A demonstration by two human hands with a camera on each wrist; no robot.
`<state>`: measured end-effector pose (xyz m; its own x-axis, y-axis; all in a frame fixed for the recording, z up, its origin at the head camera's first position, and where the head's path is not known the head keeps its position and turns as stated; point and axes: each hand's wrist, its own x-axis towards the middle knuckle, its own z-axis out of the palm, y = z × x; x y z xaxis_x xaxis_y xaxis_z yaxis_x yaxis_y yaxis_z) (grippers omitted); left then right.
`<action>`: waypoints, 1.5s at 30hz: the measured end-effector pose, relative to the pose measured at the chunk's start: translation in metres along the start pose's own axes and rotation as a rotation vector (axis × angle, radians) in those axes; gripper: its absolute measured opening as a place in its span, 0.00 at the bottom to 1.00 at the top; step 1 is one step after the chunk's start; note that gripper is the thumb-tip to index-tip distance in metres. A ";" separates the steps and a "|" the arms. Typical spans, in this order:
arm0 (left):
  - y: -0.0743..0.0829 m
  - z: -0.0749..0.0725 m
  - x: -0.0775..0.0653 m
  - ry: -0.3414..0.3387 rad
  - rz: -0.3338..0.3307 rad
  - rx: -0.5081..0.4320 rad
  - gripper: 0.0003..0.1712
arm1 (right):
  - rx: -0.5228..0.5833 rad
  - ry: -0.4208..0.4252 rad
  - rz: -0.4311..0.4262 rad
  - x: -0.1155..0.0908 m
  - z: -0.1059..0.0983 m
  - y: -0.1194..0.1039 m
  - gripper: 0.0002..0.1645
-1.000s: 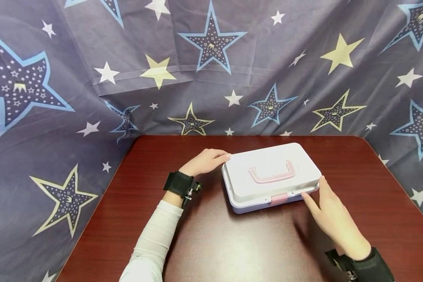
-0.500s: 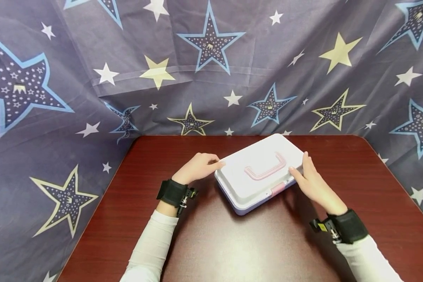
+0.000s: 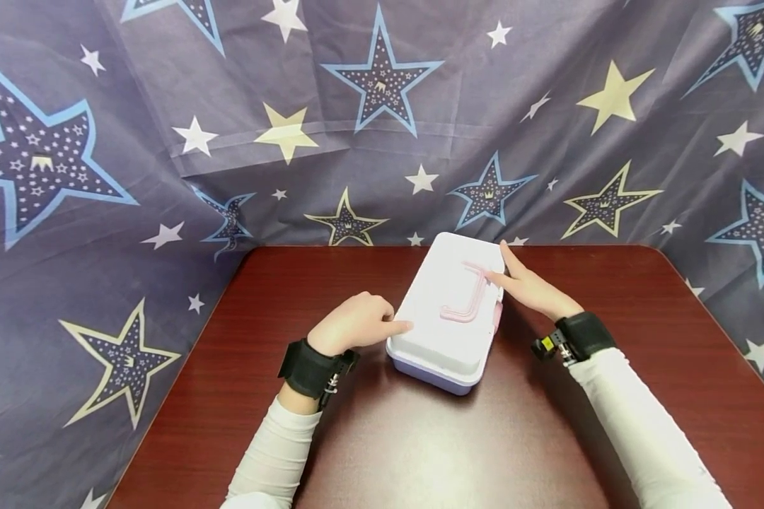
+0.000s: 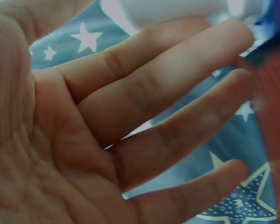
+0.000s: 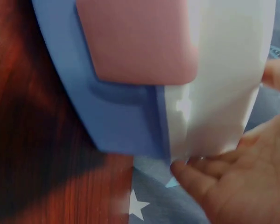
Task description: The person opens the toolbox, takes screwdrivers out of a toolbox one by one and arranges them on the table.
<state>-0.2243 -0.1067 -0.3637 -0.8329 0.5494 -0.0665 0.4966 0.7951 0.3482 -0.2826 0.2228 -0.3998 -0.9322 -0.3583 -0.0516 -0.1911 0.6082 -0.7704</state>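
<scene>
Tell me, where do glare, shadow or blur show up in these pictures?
Head view: bright glare on the near part of the table, and the case looks washed out on top; left wrist view: dim overall, with the case blurred beyond the left hand; right wrist view: a small glint on the case's white part, dark shadow across the table.
</scene>
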 end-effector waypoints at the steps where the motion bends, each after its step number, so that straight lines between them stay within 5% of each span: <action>1: 0.004 0.000 -0.002 -0.007 0.001 0.014 0.31 | 0.017 -0.018 -0.008 0.004 0.000 0.000 0.51; 11: 0.041 0.007 -0.016 -0.127 0.106 0.064 0.32 | 0.189 -0.188 -0.085 0.034 0.013 -0.003 0.42; 16: 0.046 0.009 -0.017 -0.135 0.083 0.049 0.30 | 0.214 -0.198 -0.102 0.035 0.013 -0.004 0.42; 20: 0.043 0.007 -0.017 -0.126 0.038 0.042 0.30 | 0.216 -0.110 -0.015 0.028 0.016 -0.002 0.42; 24: 0.030 0.007 -0.011 -0.069 -0.057 0.025 0.27 | 0.351 -0.019 0.118 0.007 0.024 0.008 0.40; 28: 0.015 0.013 0.003 -0.002 -0.141 -0.029 0.30 | 0.461 -0.085 0.192 -0.015 0.032 0.022 0.36; 32: 0.006 0.019 0.013 0.000 -0.140 -0.132 0.38 | 0.539 -0.136 0.184 -0.024 0.039 0.024 0.32; 39: 0.004 0.021 0.019 -0.003 -0.106 -0.208 0.36 | 0.525 -0.047 0.199 -0.026 0.048 0.021 0.33; 45: 0.003 0.023 0.021 0.017 -0.122 -0.233 0.36 | 0.553 -0.073 0.186 -0.025 0.046 0.022 0.29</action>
<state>-0.2346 -0.0869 -0.3855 -0.8881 0.4474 -0.1058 0.3245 0.7732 0.5449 -0.2496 0.2121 -0.4445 -0.9073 -0.3408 -0.2463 0.1806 0.2130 -0.9602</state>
